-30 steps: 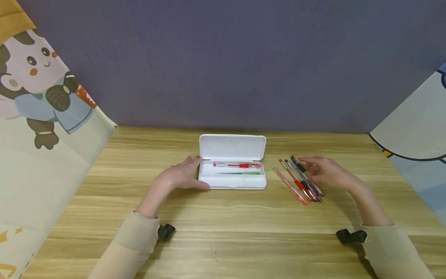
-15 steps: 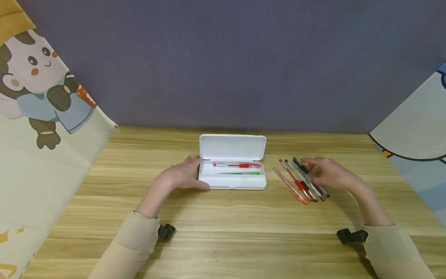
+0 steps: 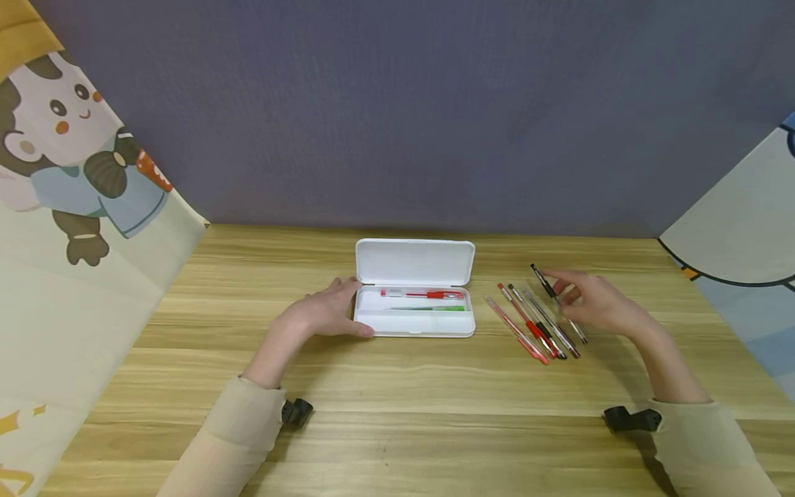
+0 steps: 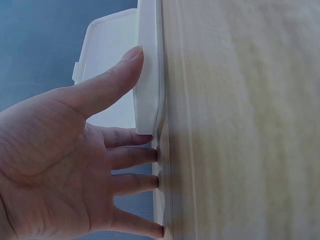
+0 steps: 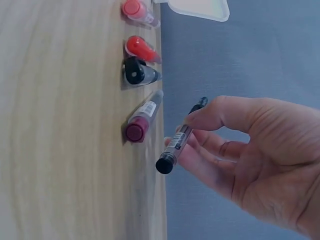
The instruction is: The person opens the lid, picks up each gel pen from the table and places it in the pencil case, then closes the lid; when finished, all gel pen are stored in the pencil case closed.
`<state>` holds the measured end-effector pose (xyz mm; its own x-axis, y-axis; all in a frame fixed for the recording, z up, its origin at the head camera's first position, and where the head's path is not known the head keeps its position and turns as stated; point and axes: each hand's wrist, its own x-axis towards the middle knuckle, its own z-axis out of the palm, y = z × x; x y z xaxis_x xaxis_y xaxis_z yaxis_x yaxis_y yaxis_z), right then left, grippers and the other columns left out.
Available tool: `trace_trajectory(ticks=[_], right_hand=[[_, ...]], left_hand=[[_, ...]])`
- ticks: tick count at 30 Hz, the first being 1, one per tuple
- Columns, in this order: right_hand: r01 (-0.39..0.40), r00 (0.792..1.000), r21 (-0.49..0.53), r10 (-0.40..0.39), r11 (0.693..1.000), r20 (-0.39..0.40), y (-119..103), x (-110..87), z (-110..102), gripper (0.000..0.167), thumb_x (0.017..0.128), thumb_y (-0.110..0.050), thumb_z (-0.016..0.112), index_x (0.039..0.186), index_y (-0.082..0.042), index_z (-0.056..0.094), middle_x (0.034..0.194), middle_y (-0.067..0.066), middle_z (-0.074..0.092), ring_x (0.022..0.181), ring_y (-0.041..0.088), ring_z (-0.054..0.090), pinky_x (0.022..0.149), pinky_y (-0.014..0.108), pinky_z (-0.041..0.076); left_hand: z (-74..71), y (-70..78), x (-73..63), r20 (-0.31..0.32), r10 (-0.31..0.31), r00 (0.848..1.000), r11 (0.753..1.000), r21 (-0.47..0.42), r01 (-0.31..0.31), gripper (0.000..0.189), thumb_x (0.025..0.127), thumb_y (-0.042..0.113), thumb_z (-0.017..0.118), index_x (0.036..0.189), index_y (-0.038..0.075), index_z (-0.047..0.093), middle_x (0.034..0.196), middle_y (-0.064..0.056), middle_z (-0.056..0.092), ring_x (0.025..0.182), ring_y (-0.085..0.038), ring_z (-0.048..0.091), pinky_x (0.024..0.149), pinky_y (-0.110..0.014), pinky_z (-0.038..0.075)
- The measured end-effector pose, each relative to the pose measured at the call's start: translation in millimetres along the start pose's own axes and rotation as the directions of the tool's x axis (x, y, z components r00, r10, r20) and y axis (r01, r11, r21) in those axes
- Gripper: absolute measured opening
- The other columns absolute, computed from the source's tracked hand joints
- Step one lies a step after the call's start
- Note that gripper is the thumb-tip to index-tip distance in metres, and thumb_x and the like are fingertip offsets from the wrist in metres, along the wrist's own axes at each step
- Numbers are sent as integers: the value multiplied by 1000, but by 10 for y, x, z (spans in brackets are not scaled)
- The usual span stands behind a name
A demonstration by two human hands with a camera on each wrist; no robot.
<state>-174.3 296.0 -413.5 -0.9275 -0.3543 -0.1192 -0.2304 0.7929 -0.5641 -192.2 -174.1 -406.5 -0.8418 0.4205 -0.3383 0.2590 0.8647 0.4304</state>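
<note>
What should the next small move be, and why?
Probably carry the black gel pen toward the open pencil case: the right hand pinches that pen above the table, the left hand touches the case, and a red gel pen lies inside.

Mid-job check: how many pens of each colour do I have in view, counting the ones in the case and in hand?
Red pens: 2
Black pens: 2, one in the right hand
Pink pen: 1
Purple pen: 1
Green pen: 1
Total: 7
</note>
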Motion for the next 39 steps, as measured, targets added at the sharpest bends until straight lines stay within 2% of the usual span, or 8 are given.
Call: trace_trajectory(ticks=[5,10,17,19,22,30,39], right_hand=[[8,998,20,-7,1000,-55,-57,-25,-9,71,92,7,61,158,-4,38,124,26,61,105,37,68,63,27,56],[45,990,-25,-48,999,-133,-114,-24,-12,69,93,4,64,157,-9,41,124,23,65,103,35,68,67,25,58],[144,949,-113,-170,983,-267,-239,48,-30,66,91,0,74,151,-6,50,113,18,70,88,8,69,65,21,55],[151,938,-111,-178,982,-298,-286,82,-30,64,91,-2,75,151,-8,52,113,17,71,87,0,67,65,20,54],[164,923,-111,-192,980,-333,-378,137,-24,63,90,-2,75,149,-11,55,112,15,72,88,-4,66,66,19,54],[245,904,-58,-249,968,-348,-693,327,29,61,92,-1,74,149,-15,56,113,14,73,92,10,69,75,16,59],[357,897,3,-341,934,-283,-1089,585,193,59,93,0,72,148,-12,56,119,14,72,98,24,71,79,32,63]], left_hand=[[-1,-1,3,-2,8,1000,1000,0,-8,99,87,50,78,160,6,27,170,-23,23,158,-45,19,121,-75,24],[3,-2,11,-2,12,1000,1000,-2,-12,99,87,49,78,160,6,28,170,-21,24,159,-44,19,121,-75,24],[6,-17,21,-3,12,1000,1000,-4,-12,99,87,50,78,160,6,27,171,-21,23,159,-44,18,121,-75,23],[8,-20,23,-1,10,1000,1000,-4,-10,100,87,50,78,161,6,27,171,-21,22,159,-44,18,121,-75,22],[12,-20,30,0,10,1000,1000,-2,-10,100,87,50,78,161,7,27,171,-22,21,159,-44,17,121,-75,22],[13,-5,27,5,11,1000,1000,0,-11,100,87,50,77,161,6,26,172,-21,19,159,-44,16,122,-74,21],[26,-6,40,8,11,1000,1000,4,-11,100,87,49,78,161,7,26,172,-21,18,159,-45,15,123,-74,21]])
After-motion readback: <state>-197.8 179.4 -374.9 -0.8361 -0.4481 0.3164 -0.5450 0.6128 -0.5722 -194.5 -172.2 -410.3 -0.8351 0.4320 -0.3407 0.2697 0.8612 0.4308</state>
